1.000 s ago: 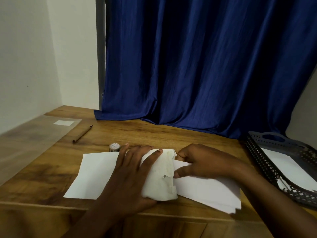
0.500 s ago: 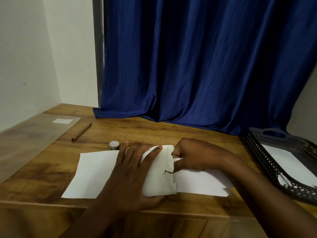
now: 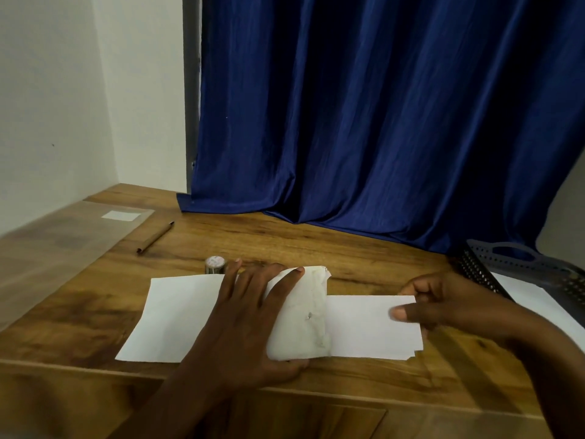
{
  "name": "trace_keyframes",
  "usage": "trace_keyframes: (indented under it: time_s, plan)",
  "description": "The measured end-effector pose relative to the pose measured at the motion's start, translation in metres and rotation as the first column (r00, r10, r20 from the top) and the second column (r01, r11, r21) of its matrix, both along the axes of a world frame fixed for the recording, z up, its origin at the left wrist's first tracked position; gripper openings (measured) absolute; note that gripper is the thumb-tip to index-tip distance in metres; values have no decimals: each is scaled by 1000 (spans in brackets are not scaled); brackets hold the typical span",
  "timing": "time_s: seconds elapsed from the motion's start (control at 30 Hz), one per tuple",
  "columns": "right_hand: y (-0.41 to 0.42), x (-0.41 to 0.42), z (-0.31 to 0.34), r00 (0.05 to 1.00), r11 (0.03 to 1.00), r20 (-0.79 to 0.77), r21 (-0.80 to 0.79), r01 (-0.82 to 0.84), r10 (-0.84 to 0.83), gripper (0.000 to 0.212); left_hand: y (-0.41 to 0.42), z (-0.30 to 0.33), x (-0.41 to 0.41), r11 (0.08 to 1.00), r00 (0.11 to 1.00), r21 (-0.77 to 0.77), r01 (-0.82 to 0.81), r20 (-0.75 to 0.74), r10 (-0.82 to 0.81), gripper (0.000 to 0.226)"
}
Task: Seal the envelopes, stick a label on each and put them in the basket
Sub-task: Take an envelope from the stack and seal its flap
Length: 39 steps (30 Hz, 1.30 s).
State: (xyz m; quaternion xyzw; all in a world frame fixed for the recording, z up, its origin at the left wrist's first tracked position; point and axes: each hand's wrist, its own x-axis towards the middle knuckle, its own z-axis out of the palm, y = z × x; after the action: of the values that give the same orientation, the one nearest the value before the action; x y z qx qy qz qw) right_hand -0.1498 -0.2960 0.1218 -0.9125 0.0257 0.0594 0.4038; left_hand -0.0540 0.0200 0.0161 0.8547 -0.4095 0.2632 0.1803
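While your left hand lies flat with fingers spread, it presses down on a worn, creased envelope at the near middle of the counter. Fingers straight, thumb along the near edge of that envelope; no curl in the grip.

Head view, only view given:

- Your right hand pinches the right end of a stack of white envelopes, thumb on top, fingers curled behind the far edge. Grip is closed on the paper.
- Stack lies flat on the counter, its left end tucked under the creased envelope. Edges at the near right corner are fanned slightly, so more than one sheet; exact count not readable.
- Another white envelope lies flat to the left, partly under your left hand and wrist.
- Small round container with a pale top stands just beyond your left fingertips, touching or nearly touching the far edge of the left envelope; cannot tell which.
- Brown pen lies on the counter farther back and left, well apart from the envelopes.
- Clear plastic sheet covers the far left of the counter, with a small white label on it.
- Dark perforated basket sits at the right edge, beside your right wrist. White paper lies inside it.
- Blue curtain hangs behind, its hem resting on the back of the counter. White wall to the left.
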Motion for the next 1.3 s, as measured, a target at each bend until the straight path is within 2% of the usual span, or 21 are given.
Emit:
trace_keyframes:
  time_s: [0.17,0.23,0.33,0.63,0.87,1.03,1.13,1.23,1.3]
  plan:
    - [-1,-20,-34,991,959,-72,254,128,-113,35,-1,0,0,1000,1000,11,-10,5,10,117]
    - [12,-18,-43,989,938,-59,313,150,-138,36,-1,0,1,1000,1000,12,-8,-1,8,118]
    - [37,-8,-50,989,917,-48,368,151,-143,25,0,-2,1,1000,1000,12,-7,4,7,118]
    - [101,29,-64,992,954,65,289,81,-104,26,0,0,0,1000,1000,1,-3,22,3,113]
    - [95,20,-65,980,886,66,442,142,-190,16,0,1,0,999,1000,26,-20,15,19,116]
    - [101,26,-72,974,879,155,472,74,-165,10,0,0,2,999,1000,32,-22,22,22,115]
    - [112,37,-81,974,894,189,447,29,-126,19,-1,-1,1,1000,999,23,-17,40,16,113]
    - [122,49,-90,970,926,197,372,58,-140,29,-2,-1,1,1000,999,23,-14,51,13,113]
    - [125,55,-94,965,935,211,346,77,-157,25,-2,0,1,999,999,27,-18,51,17,113]
